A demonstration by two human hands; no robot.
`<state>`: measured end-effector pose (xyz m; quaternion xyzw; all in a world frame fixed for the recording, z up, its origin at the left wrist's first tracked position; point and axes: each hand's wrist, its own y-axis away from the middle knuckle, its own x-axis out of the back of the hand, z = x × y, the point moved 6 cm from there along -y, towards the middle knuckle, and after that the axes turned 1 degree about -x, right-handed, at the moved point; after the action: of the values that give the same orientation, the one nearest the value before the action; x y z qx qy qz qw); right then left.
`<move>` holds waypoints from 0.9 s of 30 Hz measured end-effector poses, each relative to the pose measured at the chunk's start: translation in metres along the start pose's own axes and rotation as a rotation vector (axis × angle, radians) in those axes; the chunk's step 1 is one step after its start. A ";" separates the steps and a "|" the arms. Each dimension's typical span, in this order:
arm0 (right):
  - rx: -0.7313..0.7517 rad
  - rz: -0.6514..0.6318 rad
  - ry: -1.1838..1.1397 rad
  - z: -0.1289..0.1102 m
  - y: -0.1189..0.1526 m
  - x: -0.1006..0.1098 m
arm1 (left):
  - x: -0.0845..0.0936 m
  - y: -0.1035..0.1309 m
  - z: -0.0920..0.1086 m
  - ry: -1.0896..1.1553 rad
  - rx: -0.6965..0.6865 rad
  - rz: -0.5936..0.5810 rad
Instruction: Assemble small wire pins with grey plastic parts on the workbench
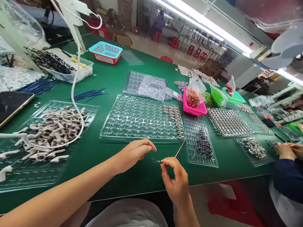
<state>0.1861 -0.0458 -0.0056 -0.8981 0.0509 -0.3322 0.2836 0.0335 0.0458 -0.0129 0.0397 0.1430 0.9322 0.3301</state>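
My right hand [176,179] is closed in a pinch on a small dark part with thin wire leads [160,162], whose wires point left. A pair of tweezers [181,149] sticks out beyond its knuckles; whether the hand grips it or it lies on the table I cannot tell. My left hand [137,153] hovers just left of the part, fingers stretched out, nothing visible in them. Ahead of both hands lies a clear plastic tray [139,118] with rows of pockets, small round pieces [175,117] filling some at its right. Another tray holds a pile of dark leaded parts [204,145].
Grey-white curved housings [56,126] are heaped on a tray at left, with a white cable [77,66] looping over them. Blue wires [90,94], a pink basket [194,108] and a blue basket [105,49] stand farther back. A co-worker's hands [287,150] are at right.
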 end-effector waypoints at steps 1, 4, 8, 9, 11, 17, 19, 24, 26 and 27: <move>0.005 0.009 -0.020 0.001 0.001 0.001 | -0.005 0.001 0.004 -0.091 0.008 -0.023; 0.030 0.032 -0.060 0.004 0.003 0.002 | -0.021 0.000 0.010 -0.298 0.048 -0.122; 0.032 0.070 -0.072 0.012 0.006 0.001 | -0.030 -0.008 0.002 -0.293 0.073 -0.147; 0.028 0.074 -0.070 0.014 0.008 0.000 | -0.030 -0.010 -0.002 -0.274 0.077 -0.141; 0.022 0.077 -0.059 0.016 0.010 -0.002 | -0.030 -0.014 -0.010 -0.238 0.091 -0.138; 0.009 0.070 -0.016 0.015 0.014 -0.004 | -0.029 -0.014 -0.027 -0.043 0.194 -0.191; 0.006 0.071 -0.007 0.014 0.013 -0.003 | -0.028 -0.014 -0.027 -0.031 0.194 -0.192; -0.058 0.044 0.004 0.016 0.010 -0.002 | -0.025 -0.014 -0.028 -0.050 0.207 -0.144; -0.080 0.040 0.016 0.017 0.010 -0.001 | -0.025 -0.014 -0.030 -0.041 0.226 -0.138; -0.088 0.038 0.021 0.018 0.010 -0.001 | -0.025 -0.014 -0.030 -0.038 0.230 -0.135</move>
<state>0.1971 -0.0455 -0.0228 -0.9050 0.0856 -0.3337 0.2496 0.0565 0.0334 -0.0453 0.0849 0.2449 0.8844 0.3882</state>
